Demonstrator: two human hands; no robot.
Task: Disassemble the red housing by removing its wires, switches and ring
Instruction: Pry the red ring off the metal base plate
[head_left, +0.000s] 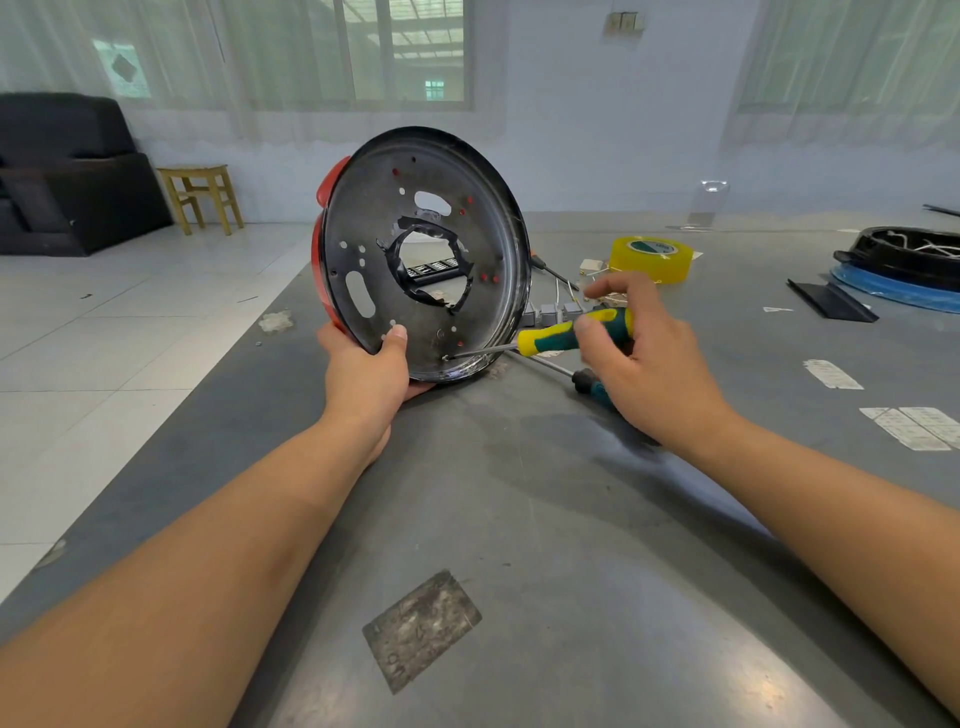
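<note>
Red housing (422, 254) stood on edge near worktop's (519, 519) left edge, mostly hidden behind its dark metal plate with ragged central hole; left hand (371, 371) gripping lower rim, right hand (641, 353) clamped on screwdriver (545, 340), tip at plate's lower screw

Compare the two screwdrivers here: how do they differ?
The yellow-green screwdriver is gripped by the right hand, tip at a screw inside the red housing; the second screwdriver lies flat on the table, untouched and partly hidden. Both have slim metal shafts.
</note>
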